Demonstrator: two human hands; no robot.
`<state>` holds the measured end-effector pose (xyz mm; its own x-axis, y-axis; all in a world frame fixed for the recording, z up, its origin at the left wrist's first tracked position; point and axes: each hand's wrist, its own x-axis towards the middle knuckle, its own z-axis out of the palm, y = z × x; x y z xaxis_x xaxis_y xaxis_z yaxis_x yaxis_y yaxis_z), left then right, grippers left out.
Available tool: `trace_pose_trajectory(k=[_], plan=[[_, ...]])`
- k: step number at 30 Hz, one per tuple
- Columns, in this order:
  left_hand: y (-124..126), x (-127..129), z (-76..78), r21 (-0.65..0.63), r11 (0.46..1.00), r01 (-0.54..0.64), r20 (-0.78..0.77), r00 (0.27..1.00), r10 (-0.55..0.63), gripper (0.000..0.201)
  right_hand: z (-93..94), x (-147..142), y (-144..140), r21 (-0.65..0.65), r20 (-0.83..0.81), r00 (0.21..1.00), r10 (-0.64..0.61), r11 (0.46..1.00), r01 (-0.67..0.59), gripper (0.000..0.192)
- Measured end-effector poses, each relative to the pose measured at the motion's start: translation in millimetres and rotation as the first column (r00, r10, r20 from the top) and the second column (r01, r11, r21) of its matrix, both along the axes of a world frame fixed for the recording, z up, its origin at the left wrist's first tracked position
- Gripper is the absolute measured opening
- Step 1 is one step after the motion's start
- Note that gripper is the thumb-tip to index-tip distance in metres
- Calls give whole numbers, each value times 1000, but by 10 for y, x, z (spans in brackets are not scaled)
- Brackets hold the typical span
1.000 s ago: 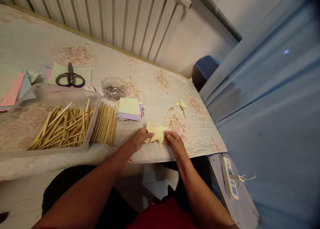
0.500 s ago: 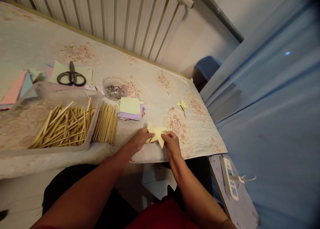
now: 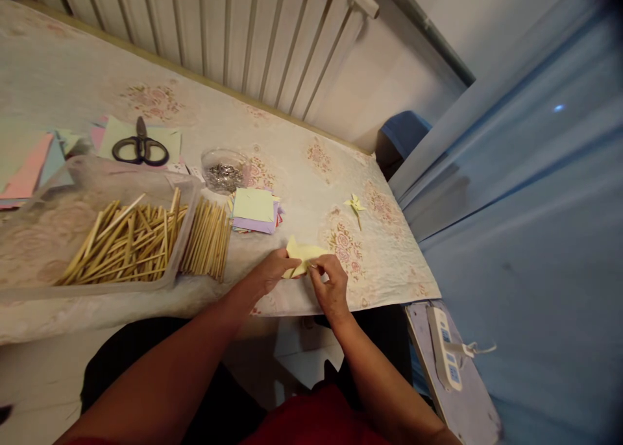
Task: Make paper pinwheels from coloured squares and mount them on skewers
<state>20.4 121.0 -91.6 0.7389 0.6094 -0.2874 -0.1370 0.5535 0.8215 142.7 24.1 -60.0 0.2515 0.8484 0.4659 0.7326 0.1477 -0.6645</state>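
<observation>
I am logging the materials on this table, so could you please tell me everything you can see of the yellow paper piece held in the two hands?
The yellow paper piece is pale yellow, thin and matte, folded into pointed flaps, one tip sticking up at its left. It sits low over the near edge of the table. The left hand pinches its left side; the right hand presses fingertips on its right flap. Its underside is hidden.

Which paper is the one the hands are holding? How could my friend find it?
Look at the near edge of the flowery table, right of the loose sticks. Both hands, left hand and right hand, pinch a pale yellow paper with pointed tips. The square papers behind it lie flat in a stack; the tiny yellow pinwheel lies untouched.
</observation>
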Motion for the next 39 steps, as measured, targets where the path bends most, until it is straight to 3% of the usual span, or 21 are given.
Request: trace_pose_trajectory(k=[4, 9, 12, 18, 22, 30, 39], plan=[[16, -11, -28, 11, 1000, 4, 31, 1000, -4, 33, 101, 76, -23, -212, -171, 981, 97, 968, -132, 26], [46, -28, -71, 68, 995, 68, -5, 998, -68, 32, 319, 243, -47, -462, -403, 888, 222, 788, -407, 45], [58, -26, -87, 110, 988, 112, -51, 993, -107, 28, 398, 297, -70, -539, -394, 885, 248, 717, -441, 43], [66, -35, -115, 172, 974, 146, -104, 986, -130, 26, 324, 366, -118, -523, -237, 950, 203, 798, -301, 32], [59, -48, -100, 178, 969, 169, -115, 982, -150, 31, 296, 431, -114, -451, -110, 952, 287, 839, -305, 23], [50, -32, -106, 190, 956, 225, -73, 974, -214, 32, 406, 400, -15, -381, -222, 863, 454, 774, -505, 17], [55, -12, -146, 257, 938, 232, -116, 971, -209, 32, 257, 377, 60, -482, -255, 916, 311, 780, -399, 16]])
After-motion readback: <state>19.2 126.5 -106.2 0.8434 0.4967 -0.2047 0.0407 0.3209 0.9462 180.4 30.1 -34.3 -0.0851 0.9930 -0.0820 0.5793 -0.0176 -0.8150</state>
